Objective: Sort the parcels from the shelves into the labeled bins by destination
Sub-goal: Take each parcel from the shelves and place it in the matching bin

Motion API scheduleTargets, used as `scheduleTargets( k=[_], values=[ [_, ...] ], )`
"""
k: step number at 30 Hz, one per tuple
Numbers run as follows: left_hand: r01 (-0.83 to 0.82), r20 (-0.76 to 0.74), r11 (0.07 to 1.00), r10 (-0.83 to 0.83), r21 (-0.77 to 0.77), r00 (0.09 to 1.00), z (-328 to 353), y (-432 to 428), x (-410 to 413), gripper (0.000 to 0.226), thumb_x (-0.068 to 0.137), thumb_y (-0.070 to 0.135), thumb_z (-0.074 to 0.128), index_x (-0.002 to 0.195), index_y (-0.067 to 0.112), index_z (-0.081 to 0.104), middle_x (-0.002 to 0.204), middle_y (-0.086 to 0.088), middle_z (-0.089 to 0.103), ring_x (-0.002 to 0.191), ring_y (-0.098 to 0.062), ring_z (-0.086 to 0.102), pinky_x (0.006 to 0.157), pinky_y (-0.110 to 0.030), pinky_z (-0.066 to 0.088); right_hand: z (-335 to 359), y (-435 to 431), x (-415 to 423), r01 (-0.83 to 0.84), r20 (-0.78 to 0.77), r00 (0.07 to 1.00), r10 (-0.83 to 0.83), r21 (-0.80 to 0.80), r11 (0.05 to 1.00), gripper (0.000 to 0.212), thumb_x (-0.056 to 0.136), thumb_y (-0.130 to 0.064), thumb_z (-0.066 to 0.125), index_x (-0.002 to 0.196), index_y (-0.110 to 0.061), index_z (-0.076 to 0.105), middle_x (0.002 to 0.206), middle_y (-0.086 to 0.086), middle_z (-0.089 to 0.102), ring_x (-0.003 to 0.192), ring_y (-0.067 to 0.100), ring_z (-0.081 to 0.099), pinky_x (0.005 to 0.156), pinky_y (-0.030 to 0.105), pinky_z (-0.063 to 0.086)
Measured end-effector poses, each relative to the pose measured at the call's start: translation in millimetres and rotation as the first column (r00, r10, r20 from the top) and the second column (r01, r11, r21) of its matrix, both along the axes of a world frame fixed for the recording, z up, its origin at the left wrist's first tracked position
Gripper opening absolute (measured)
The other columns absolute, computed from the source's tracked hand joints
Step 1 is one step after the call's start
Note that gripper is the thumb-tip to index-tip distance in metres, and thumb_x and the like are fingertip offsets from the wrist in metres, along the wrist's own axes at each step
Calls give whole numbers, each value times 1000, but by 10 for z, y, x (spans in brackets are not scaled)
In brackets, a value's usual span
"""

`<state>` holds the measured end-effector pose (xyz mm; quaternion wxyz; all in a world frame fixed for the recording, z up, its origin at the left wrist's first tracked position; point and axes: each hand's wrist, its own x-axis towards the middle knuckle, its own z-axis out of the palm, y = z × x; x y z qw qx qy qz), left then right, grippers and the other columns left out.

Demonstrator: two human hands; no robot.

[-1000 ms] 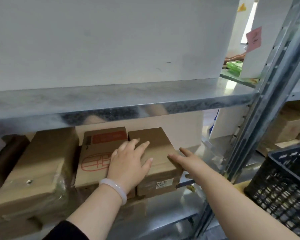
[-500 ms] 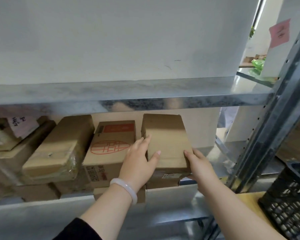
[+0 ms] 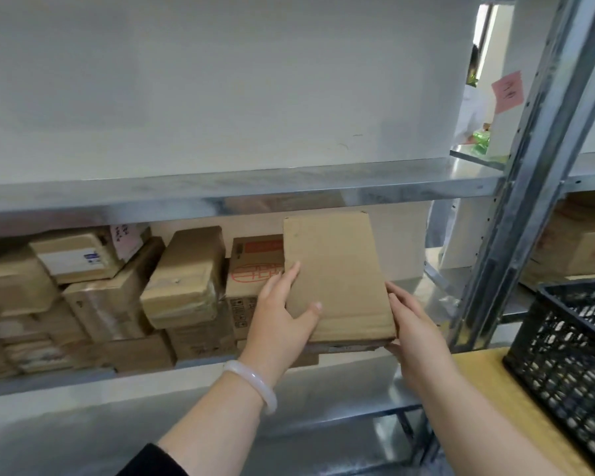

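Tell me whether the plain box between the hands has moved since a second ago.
Yes. The plain box has tipped up and come forward off the red-printed box beside it, now gripped by the left hand and right hand.

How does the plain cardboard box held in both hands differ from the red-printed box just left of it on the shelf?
The plain box shows a bare, unmarked top face; the red-printed box carries a red band and a red round emblem. The plain box is gripped between the left hand and right hand, its near end past the shelf edge; the red-printed box sits untouched among stacked parcels, partly hidden. Both are brown cardboard.
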<state>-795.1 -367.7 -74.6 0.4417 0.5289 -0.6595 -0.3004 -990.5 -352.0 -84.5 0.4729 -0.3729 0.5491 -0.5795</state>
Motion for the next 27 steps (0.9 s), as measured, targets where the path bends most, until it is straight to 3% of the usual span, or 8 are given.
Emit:
scheduleTargets(
  k=[4,7,9,13,17,20,23,27],
  values=[
    [-29,-139,1000,30,7,990,59,424,511,61,91,30,67,140,48,36,144,16,38,131,-4,39,106,-25,35,66,335,404,-228,106,968,226,10,973,88,66,-58,73,144,-36,41,134,-8,58,122,15,54,106,43,43],
    [-114,-75,993,113,-9,991,80,750,917,69,86,42,69,145,41,34,148,16,33,137,-4,31,113,-28,29,152,566,830,-278,70,958,279,-24,960,100,54,-59,78,143,-36,39,129,-7,58,114,15,59,101,44,48],
    [-170,-38,984,172,51,984,103,956,1187,91,74,60,70,151,34,29,157,10,26,143,-8,25,118,-34,26,177,702,1164,-283,-99,955,279,-28,959,106,47,-70,77,142,-43,36,137,-6,51,119,19,56,102,46,48],
    [-278,27,922,282,268,959,152,1363,1706,142,39,84,60,156,30,1,162,5,7,147,-21,17,119,-45,24,178,969,1892,-375,-382,865,326,-58,925,107,51,-78,69,144,-48,25,146,-8,38,131,18,43,106,49,44],
    [-344,-99,888,389,305,916,81,1741,2301,142,42,81,74,154,41,-2,158,5,15,141,-22,27,115,-46,31,131,1139,2528,-531,-447,779,439,-98,842,95,69,-65,72,148,-43,24,147,-9,37,130,11,43,102,35,47],
    [-359,-306,887,441,289,843,-32,2030,2772,129,41,79,81,148,57,12,152,5,33,132,-19,43,111,-49,38,159,1174,2911,-613,-287,769,571,-80,786,60,92,-50,56,146,-38,33,137,-12,46,109,-1,51,80,18,50],
    [-345,-511,912,410,221,755,-74,2296,3125,116,51,69,84,149,48,25,141,5,54,120,-16,60,103,-42,48,143,1133,3338,-707,-221,688,692,11,707,42,95,-63,39,128,-44,54,133,-18,56,116,1,53,105,37,42],
    [-412,-590,893,434,182,680,-116,2529,3492,59,86,44,59,141,43,40,130,11,64,114,-9,64,86,-27,55,120,1238,3995,-826,-149,557,817,-4,563,33,100,-54,35,115,-45,62,117,-16,68,110,3,61,88,24,48]
  ],
)
